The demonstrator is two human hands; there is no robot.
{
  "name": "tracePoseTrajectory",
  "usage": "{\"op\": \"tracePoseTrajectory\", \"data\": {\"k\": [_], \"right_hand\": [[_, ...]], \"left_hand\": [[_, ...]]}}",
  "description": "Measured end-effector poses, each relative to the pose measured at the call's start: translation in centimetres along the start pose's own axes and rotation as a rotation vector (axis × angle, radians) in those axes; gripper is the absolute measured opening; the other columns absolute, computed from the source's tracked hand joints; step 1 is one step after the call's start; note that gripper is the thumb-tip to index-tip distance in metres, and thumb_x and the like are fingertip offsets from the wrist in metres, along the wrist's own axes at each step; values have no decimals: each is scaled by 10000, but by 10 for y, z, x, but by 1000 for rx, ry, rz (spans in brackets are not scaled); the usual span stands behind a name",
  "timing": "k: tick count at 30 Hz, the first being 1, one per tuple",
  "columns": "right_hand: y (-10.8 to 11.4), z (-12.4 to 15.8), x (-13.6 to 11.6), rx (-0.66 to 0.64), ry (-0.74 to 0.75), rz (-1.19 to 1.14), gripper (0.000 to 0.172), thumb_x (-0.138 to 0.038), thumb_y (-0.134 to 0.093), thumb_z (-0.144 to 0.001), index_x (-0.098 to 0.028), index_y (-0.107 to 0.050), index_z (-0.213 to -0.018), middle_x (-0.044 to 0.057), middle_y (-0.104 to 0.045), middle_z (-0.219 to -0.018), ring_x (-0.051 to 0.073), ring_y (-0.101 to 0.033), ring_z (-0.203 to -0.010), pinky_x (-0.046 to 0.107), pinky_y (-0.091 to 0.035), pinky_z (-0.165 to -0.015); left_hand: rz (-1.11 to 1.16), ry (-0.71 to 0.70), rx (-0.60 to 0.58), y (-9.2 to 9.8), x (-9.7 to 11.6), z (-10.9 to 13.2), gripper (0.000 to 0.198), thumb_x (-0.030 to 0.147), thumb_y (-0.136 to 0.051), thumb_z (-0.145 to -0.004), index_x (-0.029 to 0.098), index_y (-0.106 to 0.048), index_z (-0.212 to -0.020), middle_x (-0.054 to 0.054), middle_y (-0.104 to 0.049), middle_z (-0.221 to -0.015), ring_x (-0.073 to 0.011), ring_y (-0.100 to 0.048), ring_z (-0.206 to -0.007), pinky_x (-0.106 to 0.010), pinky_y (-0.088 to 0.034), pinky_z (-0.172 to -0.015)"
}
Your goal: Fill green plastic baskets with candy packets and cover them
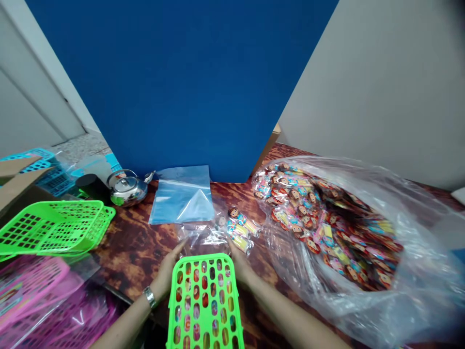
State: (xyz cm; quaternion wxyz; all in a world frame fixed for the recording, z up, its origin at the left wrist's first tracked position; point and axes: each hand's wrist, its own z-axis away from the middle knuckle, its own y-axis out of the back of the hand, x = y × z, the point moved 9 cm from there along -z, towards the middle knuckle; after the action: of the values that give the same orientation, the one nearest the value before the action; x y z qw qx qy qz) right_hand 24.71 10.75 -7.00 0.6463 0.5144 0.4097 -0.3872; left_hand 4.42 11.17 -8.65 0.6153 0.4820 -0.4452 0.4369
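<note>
A bright green slotted plastic basket (pixel 204 300) is in the near middle, between my forearms, with colourful items showing through its slots. Just beyond it lies a clear plastic bag (pixel 203 236). My left hand (pixel 173 261), with a metal watch at the wrist, closes on the bag's left side. On the opposite side, my right hand (pixel 238 259) pinches the bag's edge. The basket partly covers both hands. Several doll-shaped packets (pixel 240 228) with yellow and blue prints lie right beside my right hand.
A large clear sack (pixel 301 261) of similar doll packets fills the right. Blue-tinted flat bags (pixel 183 196) lie behind my hands. To the left are a shiny kettle (pixel 128 189), a dark cylinder (pixel 92 186), a green basket (pixel 54 225) and pink baskets (pixel 39 291). A blue panel (pixel 189 87) stands behind.
</note>
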Motion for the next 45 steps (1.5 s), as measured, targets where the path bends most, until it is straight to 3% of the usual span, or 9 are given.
{"op": "tracePoseTrajectory", "data": {"k": [6,11,17,21,25,30,38,41,45], "right_hand": [[-10,19,-7,-106,46,-107,794,-249,-681,-662,-236,-340,-1380,78,-591,-1204,242,-560,-1082,396,-444,-936],[-1,26,-24,-81,163,122,739,-250,-676,-675,-198,-384,-1352,125,-566,-1222,272,-531,-1115,424,-415,-959],[1,33,-46,-75,340,566,411,-183,-564,-766,-225,-563,-1175,92,-616,-1113,235,-568,-1029,344,-456,-888],[3,35,-36,-3,336,830,271,-125,-490,-812,-213,-645,-1016,110,-608,-1063,203,-606,-852,292,-497,-740],[3,39,-42,53,501,699,261,-123,-431,-845,-191,-644,-981,112,-545,-1184,193,-579,-916,306,-486,-801],[12,36,-52,34,545,450,272,-107,-387,-852,-185,-637,-927,81,-607,-931,176,-577,-869,295,-487,-778],[15,19,-32,-76,146,1,148,-220,-464,-821,-193,-608,-841,20,-625,-786,146,-581,-725,240,-464,-630],[19,17,-30,1,114,-95,184,-282,-541,-795,-196,-547,-958,-3,-593,-751,133,-562,-671,232,-447,-613],[19,12,-36,-3,128,46,191,-297,-516,-831,-195,-563,-984,-3,-602,-735,138,-559,-663,237,-427,-614]], "left_hand": [[-12,18,-163,-4,-1,16,529,238,-481,-718,208,-525,-1244,-19,-663,-1100,-212,-593,-1039,-400,-432,-955],[-211,-61,-187,-3,3,34,351,202,-507,-732,194,-621,-1064,-42,-694,-1000,-223,-645,-873,-346,-498,-812],[-433,-135,-107,5,7,51,260,183,-485,-749,225,-622,-965,-47,-686,-949,-209,-648,-837,-289,-491,-767],[-638,-281,118,16,21,64,273,188,-444,-782,192,-616,-994,-78,-607,-923,-180,-623,-735,-261,-493,-653],[-628,-456,266,21,37,74,270,178,-429,-816,171,-611,-1016,-92,-571,-977,-171,-611,-836,-241,-498,-699],[-465,-429,295,32,34,67,227,232,-454,-841,196,-638,-970,-65,-646,-950,-170,-633,-856,-255,-508,-765],[-304,-246,224,43,24,53,158,313,-503,-818,197,-609,-838,-23,-655,-784,-153,-634,-704,-243,-518,-636],[-254,-203,228,44,21,51,164,331,-504,-827,187,-538,-898,-4,-633,-731,-137,-629,-643,-226,-519,-590],[-157,-132,136,38,18,44,315,356,-487,-841,176,-517,-1098,-43,-678,-878,-165,-656,-795,-274,-536,-717]]}}
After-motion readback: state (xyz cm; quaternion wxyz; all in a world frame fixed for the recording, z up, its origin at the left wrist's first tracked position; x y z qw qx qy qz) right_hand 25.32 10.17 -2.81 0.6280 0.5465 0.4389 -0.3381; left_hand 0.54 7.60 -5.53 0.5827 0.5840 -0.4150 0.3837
